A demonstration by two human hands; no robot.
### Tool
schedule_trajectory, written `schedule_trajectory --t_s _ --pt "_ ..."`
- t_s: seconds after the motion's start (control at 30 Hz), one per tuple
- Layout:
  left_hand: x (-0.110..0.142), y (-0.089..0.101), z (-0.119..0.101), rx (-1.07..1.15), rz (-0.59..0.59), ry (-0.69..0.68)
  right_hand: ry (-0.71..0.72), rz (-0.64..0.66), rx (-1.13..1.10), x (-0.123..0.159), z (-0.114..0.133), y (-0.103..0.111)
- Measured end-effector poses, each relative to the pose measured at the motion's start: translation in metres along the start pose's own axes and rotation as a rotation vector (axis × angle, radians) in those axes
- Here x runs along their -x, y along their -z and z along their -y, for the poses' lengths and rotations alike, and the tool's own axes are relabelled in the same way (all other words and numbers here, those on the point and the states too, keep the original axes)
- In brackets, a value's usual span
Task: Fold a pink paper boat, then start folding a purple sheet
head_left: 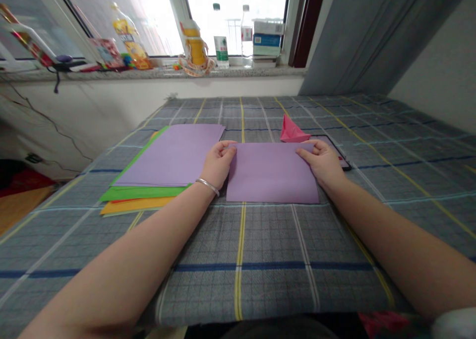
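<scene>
Purple sheet (273, 177), in the head view, is over the checked cloth (275, 259), to the right of the paper stack (167, 155). Our left hand (217, 163) and right hand (327, 164) each have the grip pinched at a far corner, thumb on top. We judge the sheet light, flexible and easily creased. We recommend taking hold at corners or edges, with light pressure only.

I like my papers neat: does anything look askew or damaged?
The paper stack is askew: a green sheet and an orange sheet stick out unevenly underneath. I see no spill, nor any tear in the purple sheet held by the left hand and right hand.
</scene>
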State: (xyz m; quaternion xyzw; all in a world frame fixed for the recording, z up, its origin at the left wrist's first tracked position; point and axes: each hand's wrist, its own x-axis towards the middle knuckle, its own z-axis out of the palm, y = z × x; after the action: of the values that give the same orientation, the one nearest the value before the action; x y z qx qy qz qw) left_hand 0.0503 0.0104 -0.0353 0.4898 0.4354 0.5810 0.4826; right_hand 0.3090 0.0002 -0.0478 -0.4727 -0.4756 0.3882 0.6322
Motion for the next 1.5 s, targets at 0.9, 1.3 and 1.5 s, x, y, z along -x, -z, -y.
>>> schedule_trajectory --t_s 0.9,1.3,1.5 --pt "0.000 -0.002 0.001 -0.054 -0.028 -0.026 -0.051 -0.012 0.074 0.006 0.010 -0.005" --pt "-0.003 0.004 0.003 -0.299 -0.070 -0.216 -0.041 0.036 0.146 0.006 0.011 -0.006" --pt "-0.003 0.003 0.003 -0.342 -0.077 -0.232 0.069 0.011 0.373 0.005 0.014 -0.002"
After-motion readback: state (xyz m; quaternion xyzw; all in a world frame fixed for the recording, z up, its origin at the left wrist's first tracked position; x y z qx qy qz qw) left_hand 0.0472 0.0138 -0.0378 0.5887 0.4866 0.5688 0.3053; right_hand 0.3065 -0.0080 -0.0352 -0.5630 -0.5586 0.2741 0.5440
